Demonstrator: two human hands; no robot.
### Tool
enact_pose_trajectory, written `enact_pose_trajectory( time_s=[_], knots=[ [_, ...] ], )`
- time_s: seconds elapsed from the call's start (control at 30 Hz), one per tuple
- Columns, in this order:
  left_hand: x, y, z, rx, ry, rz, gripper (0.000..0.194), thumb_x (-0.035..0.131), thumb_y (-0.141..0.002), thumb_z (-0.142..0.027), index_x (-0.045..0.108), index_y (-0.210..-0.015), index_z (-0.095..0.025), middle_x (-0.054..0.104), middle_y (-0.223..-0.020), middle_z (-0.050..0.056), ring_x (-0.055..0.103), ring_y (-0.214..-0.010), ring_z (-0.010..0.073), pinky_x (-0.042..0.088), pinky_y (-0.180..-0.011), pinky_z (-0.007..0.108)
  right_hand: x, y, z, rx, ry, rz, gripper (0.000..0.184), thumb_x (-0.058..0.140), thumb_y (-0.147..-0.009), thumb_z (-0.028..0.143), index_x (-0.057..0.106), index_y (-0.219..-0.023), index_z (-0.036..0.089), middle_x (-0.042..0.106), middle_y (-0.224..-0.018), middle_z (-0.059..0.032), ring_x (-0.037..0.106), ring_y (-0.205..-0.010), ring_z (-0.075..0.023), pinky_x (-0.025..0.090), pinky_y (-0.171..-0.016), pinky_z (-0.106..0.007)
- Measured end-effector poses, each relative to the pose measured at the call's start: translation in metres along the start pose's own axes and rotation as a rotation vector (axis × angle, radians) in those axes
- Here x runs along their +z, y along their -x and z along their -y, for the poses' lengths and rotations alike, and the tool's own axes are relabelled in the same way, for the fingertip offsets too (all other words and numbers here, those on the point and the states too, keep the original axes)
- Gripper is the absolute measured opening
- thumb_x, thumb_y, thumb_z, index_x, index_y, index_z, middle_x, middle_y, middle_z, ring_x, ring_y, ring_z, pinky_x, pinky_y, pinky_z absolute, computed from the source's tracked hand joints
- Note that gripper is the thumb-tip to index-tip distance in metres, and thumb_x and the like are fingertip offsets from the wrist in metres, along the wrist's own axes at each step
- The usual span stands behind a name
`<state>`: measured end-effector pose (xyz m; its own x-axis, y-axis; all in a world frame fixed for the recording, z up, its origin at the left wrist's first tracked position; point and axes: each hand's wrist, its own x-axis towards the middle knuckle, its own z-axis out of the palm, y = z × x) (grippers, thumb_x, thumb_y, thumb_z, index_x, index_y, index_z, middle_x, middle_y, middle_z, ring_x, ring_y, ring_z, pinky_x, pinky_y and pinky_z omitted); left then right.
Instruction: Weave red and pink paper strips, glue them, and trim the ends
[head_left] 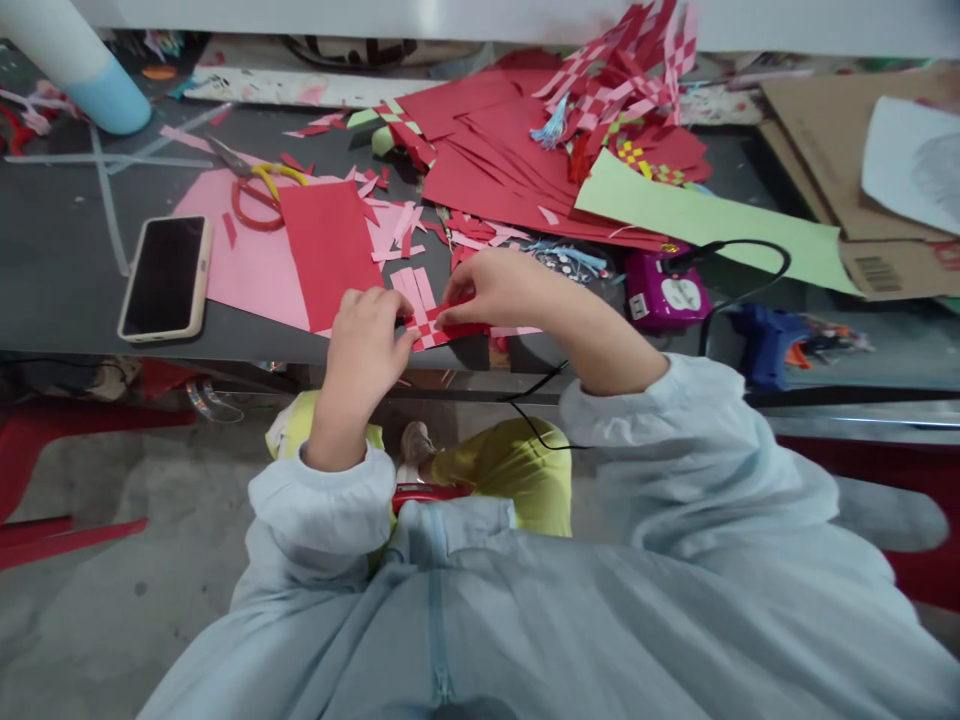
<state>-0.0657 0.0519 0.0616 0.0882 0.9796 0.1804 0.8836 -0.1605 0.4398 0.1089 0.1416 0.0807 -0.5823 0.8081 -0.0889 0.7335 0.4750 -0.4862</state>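
Observation:
My left hand point(369, 335) and my right hand point(495, 288) meet at the near edge of the dark table point(67, 290). Both pinch a small weave of red and pink paper strips point(433, 322) lying on that edge. The left fingers hold its left side, the right fingers its right side and a red strip. Several pink strip ends stick up behind the weave. A red paper sheet point(328, 250) lies just left of it on a pink sheet point(255, 270).
A phone point(165, 278) lies face up at the left. Scissors point(259, 185) rest on the pink sheet. Red sheets and woven pieces point(622, 80) pile up behind. A purple device point(666, 292) with a black cable, a blue glue gun point(769, 340), green paper point(705, 220) and cardboard point(825, 140) fill the right.

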Motion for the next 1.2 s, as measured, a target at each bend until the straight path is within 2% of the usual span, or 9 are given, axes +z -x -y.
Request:
enact_pose_trajectory(
  time_s=[0.1,0.2,0.3,0.63,0.97,1.2],
  knots=[
    [0.001,0.000,-0.001,-0.003,-0.010,0.008,0.010,0.064,-0.083,-0.021,0.061,-0.092,-0.019,0.067,-0.098,0.008,0.053,-0.097,0.0264,0.041,-0.089,0.040,0.000,0.012,0.004,-0.076,0.110,-0.136,0.014,0.074,-0.073,0.024,0.077,-0.085,0.018,0.069,-0.079,-0.0078,0.058,-0.077,-0.0219,0.039,-0.072,-0.035],
    [0.000,-0.001,-0.001,-0.003,-0.015,0.027,0.010,0.064,-0.083,-0.021,0.060,-0.092,-0.018,0.066,-0.098,0.008,0.052,-0.097,0.0260,0.042,-0.090,0.040,0.006,0.020,0.004,-0.143,0.213,-0.188,0.017,0.065,-0.080,0.020,0.078,-0.092,0.017,0.068,-0.087,-0.0105,0.058,-0.090,-0.0262,0.038,-0.084,-0.040],
    [-0.001,-0.001,-0.002,-0.007,-0.012,0.053,0.010,0.063,-0.084,-0.020,0.059,-0.093,-0.019,0.065,-0.098,0.007,0.051,-0.097,0.0252,0.042,-0.090,0.040,0.014,0.022,0.002,-0.153,0.251,-0.197,0.019,0.063,-0.082,0.020,0.077,-0.094,0.015,0.066,-0.090,-0.0124,0.055,-0.095,-0.0289,0.037,-0.086,-0.042],
    [-0.001,-0.003,-0.003,-0.043,0.002,0.096,0.010,0.063,-0.085,-0.019,0.058,-0.094,-0.019,0.064,-0.100,0.007,0.050,-0.103,0.0247,0.043,-0.090,0.041,0.026,0.026,-0.005,-0.152,0.215,-0.228,0.017,0.060,-0.086,0.023,0.073,-0.094,0.016,0.061,-0.087,-0.0101,0.053,-0.090,-0.0271,0.038,-0.090,-0.042],
    [-0.001,-0.003,-0.004,-0.043,-0.005,0.100,0.009,0.062,-0.085,-0.018,0.060,-0.094,-0.018,0.064,-0.102,0.007,0.050,-0.103,0.0248,0.042,-0.090,0.040,0.028,0.026,-0.005,-0.145,0.216,-0.241,0.013,0.063,-0.083,0.020,0.073,-0.091,0.015,0.060,-0.086,-0.0108,0.051,-0.091,-0.0278,0.040,-0.086,-0.041],
    [-0.001,-0.002,-0.005,-0.033,-0.017,0.115,0.009,0.060,-0.087,-0.020,0.062,-0.096,-0.018,0.064,-0.103,0.008,0.049,-0.106,0.0264,0.041,-0.091,0.042,0.029,0.030,-0.003,-0.189,0.303,-0.266,0.019,0.054,-0.089,0.020,0.072,-0.091,0.016,0.059,-0.087,-0.0116,0.048,-0.092,-0.0277,0.040,-0.085,-0.042]
  ],
)
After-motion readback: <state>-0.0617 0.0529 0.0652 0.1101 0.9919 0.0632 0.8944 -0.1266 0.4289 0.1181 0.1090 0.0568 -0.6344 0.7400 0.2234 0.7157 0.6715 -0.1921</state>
